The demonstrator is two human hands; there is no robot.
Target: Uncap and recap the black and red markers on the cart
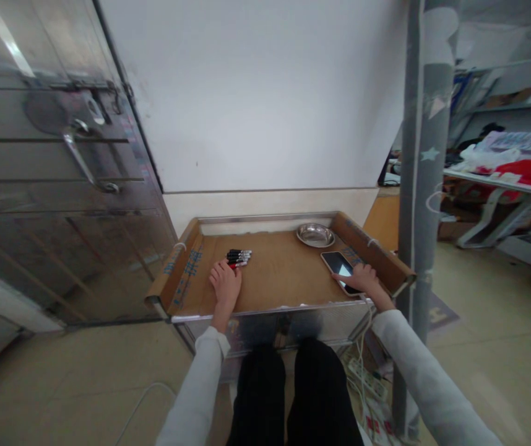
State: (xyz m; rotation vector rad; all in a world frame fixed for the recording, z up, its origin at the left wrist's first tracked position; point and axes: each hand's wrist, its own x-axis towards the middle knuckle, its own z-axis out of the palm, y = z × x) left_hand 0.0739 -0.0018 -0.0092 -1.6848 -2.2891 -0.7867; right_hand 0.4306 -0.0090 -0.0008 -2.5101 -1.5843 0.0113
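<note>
One large grey metal door (52, 186) with a lever handle fills the left side, and one tall grey pole (426, 186) patterned with pale stars stands at the right. Between them, against the white wall, sits one low steel-framed table (293, 319), its top lined with one sheet of brown cardboard (284, 272) whose edges fold up into low walls. The person's two hands lie on this cardboard, well apart. The left hand (225, 284) rests palm down near the front left, its fingers straight and close together, the tips at or just touching the nearest pen; it grips nothing. The right hand (362, 279) lies over the near end of one black smartphone (337, 263) by the right cardboard wall, fingers curled loosely on it; whether they clasp it cannot be told. One shallow round steel dish (315, 235) stands in the back right corner. One small cluster of black marker pens (239, 256) lies side by side just beyond the left fingertips, four or five of them, too small to count surely.
</note>
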